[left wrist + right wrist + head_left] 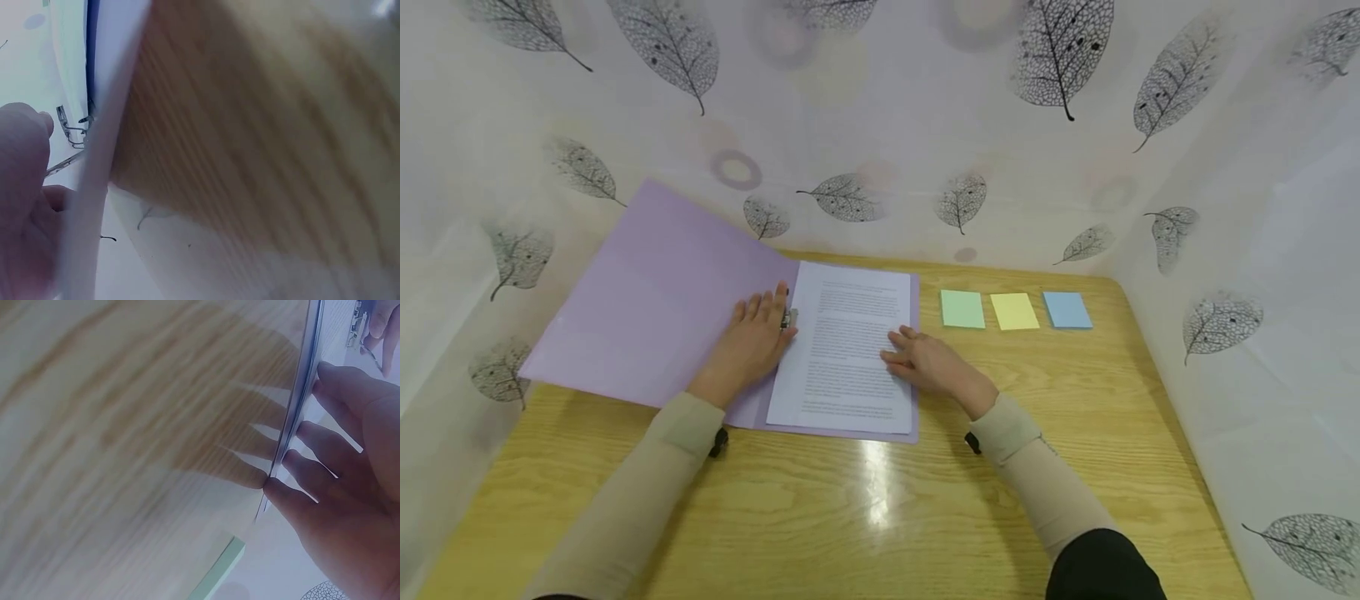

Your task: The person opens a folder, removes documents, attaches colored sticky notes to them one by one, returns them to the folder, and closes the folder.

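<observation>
An open lilac folder point(655, 300) lies on the wooden bench point(865, 508), its left cover propped against the leaf-printed backdrop point(1060, 125). A stack of printed sheets point(850, 350) rests on the folder's right half, held at its left edge by a metal clip point(790, 317).

The left hand point(752, 337) lies flat on the folder's inner cover, fingers straight and close together, the fingertips touching the clip. The left wrist view shows that clip's wire point(72, 128) just beside the fingers point(25, 144).

The right hand point(925, 360) rests palm down on the right edge of the sheets, fingers spread and straight; in the right wrist view the fingertips point(294, 487) press on the paper's edge point(294, 419).

To the right of the folder, 3 sticky-note pads sit in a row, apart from each other: green point(962, 309), yellow point(1014, 311), blue point(1067, 310).
</observation>
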